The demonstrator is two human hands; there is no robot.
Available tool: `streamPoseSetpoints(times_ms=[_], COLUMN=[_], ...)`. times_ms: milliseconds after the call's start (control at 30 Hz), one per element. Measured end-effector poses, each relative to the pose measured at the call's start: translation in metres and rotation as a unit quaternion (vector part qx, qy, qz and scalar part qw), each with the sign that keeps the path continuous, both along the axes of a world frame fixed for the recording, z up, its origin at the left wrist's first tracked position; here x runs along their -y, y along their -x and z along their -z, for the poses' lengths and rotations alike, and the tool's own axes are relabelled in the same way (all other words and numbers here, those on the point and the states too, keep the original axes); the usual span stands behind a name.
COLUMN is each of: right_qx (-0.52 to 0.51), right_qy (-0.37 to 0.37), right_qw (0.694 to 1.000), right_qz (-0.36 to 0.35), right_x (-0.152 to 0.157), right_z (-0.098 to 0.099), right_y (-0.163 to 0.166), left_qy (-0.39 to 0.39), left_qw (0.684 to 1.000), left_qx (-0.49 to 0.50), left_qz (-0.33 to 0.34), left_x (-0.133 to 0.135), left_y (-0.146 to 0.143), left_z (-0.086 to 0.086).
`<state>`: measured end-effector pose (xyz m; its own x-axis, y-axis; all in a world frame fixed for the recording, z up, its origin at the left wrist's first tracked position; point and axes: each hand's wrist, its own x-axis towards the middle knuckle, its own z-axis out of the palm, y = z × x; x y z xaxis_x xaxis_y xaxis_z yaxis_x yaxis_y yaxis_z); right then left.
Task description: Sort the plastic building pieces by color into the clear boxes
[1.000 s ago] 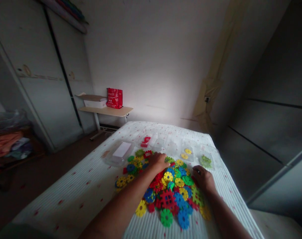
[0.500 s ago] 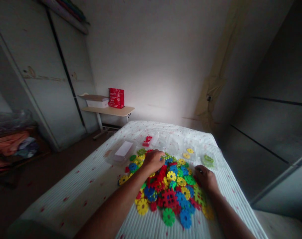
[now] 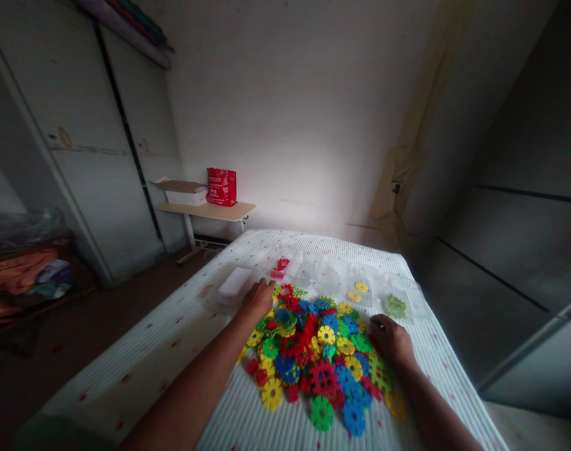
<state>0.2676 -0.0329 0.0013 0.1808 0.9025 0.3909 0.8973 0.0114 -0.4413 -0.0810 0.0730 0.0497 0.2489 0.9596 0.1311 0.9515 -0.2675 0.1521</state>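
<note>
Bed (image 3: 158, 354) filling lower frame; L hand (image 3: 257, 300) bordering pile of plastic pcs (image 3: 314, 356) at its upper left, R hand (image 3: 392, 339) its right; can't tell if either's grasping; light picking's prob. best.

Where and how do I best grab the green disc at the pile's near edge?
Probably pinch the green disc by its near rim, coming from the near side: that edge lies free on the bed cover, while the pile crowds its far edge. The notches should help grip.
</note>
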Motion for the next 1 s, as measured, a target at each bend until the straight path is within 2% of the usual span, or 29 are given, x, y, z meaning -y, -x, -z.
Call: streamPoseSetpoints(times_ms=[400, 600, 733, 833, 900, 1000], right_qx=[-0.010, -0.014, -0.005, -0.002, -0.020, -0.097], right_qy=[0.000, -0.006, -0.007, -0.005, -0.010, -0.025], right_qw=[1.000, 1.000, 1.000, 1.000, 1.000, 0.993], right_qz=[0.008, 0.005, 0.000, 0.002, -0.010, -0.056], right_x=[0.000, 0.000, 0.001, 0.002, 0.003, 0.006], right_z=[-0.001, -0.003, -0.003, -0.004, -0.008, -0.020], right_y=[0.001, 0.002, 0.003, 0.004, 0.006, 0.016], left_qy=[0.004, -0.007, -0.021, -0.035, -0.060, -0.091], left_qw=[1.000, 0.999, 0.995, 0.976, 0.954, 0.934], left_qx=[0.019, 0.046, 0.092, 0.211, 0.282, 0.306], left_qz=[-0.023, -0.002, 0.020, 0.051, 0.089, 0.162], left_x=[-0.009, -0.004, 0.012, 0.030, 0.045, 0.069], left_y=[-0.004, -0.004, -0.006, -0.014, -0.025, -0.046], left_z=[0.007, -0.003, -0.019, -0.027, -0.028, -0.021])
